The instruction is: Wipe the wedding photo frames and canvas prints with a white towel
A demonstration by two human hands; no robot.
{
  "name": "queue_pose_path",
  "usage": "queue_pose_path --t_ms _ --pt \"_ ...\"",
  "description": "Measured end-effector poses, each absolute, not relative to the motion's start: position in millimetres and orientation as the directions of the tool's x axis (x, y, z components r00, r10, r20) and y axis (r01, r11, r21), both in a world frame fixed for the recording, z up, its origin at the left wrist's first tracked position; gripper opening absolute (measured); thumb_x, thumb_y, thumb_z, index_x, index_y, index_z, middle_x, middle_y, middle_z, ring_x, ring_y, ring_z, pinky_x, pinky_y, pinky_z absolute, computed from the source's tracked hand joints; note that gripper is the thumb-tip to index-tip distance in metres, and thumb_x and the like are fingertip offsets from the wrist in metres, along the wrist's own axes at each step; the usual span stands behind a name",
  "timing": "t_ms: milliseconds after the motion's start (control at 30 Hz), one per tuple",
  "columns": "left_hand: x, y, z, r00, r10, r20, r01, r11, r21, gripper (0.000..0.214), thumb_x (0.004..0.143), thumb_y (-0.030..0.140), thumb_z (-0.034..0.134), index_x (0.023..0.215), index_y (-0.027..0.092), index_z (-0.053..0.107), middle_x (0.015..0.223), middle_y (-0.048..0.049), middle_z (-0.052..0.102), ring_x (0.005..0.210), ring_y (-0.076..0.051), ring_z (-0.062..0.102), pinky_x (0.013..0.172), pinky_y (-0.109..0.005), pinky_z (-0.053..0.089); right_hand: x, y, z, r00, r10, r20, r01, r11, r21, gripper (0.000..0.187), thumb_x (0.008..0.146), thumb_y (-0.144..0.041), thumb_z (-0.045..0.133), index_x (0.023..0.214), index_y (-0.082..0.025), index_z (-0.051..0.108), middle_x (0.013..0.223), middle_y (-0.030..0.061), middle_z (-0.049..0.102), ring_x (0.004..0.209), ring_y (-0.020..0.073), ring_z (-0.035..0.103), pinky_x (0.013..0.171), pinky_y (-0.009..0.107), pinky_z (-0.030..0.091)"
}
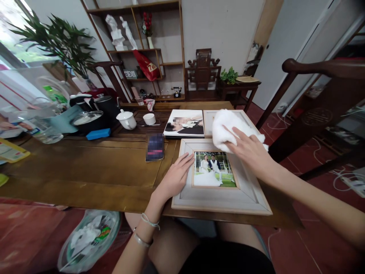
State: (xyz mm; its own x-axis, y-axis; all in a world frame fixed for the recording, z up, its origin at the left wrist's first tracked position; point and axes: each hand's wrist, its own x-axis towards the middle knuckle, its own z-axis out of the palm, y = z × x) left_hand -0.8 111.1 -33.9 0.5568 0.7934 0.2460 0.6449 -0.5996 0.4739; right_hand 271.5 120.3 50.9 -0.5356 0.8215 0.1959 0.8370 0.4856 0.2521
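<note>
Brown wooden table (114, 171), set before open shelving (159, 7), bears a pale picture frame (211, 198) at its near right edge, a photograph (215, 169) of two people at its centre. Left hand (177, 175) rests flat, fingers extended, on the frame's left border; right hand (245, 147), well apart, grips a bunched white cloth (224, 127) at the far right portion, contact beneath not determinable. Dark booklet (154, 147) lies left of the frame, near its far corner.

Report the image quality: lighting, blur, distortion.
All in the head view: the window is washed out; wide-angle stretch seems to tilt the shelf; the lower-left corner looks soft; pixelation masks part of the portrait; the framed photo reads fairly clearly.
</note>
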Motion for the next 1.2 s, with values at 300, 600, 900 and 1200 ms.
queue_pose_path --t_ms 300,600,900,1200 --pt "0 112 -34 0.557 0.780 0.284 0.626 -0.619 0.474 0.048 0.094 0.013 0.032 0.140 0.023 0.043 0.149 -0.0044 0.041 0.142 -0.021 0.027 0.116 -0.048 0.030 228 113 21 -0.737 0.675 -0.033 0.654 0.726 0.213 0.055 0.076 0.005 0.051 0.124 -0.018 0.058 0.149 0.0142 0.037 0.132 0.0388 0.036 0.099 0.061 0.035" --pt "0 110 -35 0.539 0.799 0.265 0.632 -0.592 0.501 0.048 0.095 0.014 0.030 0.140 0.024 0.042 0.150 -0.0026 0.039 0.142 -0.021 0.028 0.116 -0.047 0.030 249 9 13 -0.849 0.528 -0.027 0.529 0.847 -0.051 0.019 0.082 -0.023 0.065 0.095 -0.035 0.073 0.144 -0.0017 0.045 0.125 0.0372 0.046 0.092 0.054 0.045" --pt "0 109 -31 0.545 0.800 0.250 0.630 -0.588 0.508 0.046 0.096 0.017 0.031 0.140 0.024 0.042 0.150 -0.0028 0.039 0.143 -0.020 0.027 0.116 -0.047 0.028 284 109 15 -0.702 0.711 0.043 0.693 0.669 0.269 0.040 0.082 0.002 0.051 0.107 -0.023 0.069 0.147 0.0038 0.040 0.133 0.0370 0.036 0.101 0.061 0.033" --pt "0 111 -33 0.553 0.797 0.243 0.639 -0.593 0.490 0.045 0.096 0.017 0.032 0.140 0.022 0.042 0.150 -0.0039 0.039 0.143 -0.020 0.026 0.117 -0.046 0.027 247 118 23 -0.614 0.789 -0.004 0.773 0.603 0.196 0.057 0.071 0.010 0.048 0.115 -0.022 0.066 0.147 0.0068 0.041 0.132 0.0390 0.036 0.097 0.058 0.039"
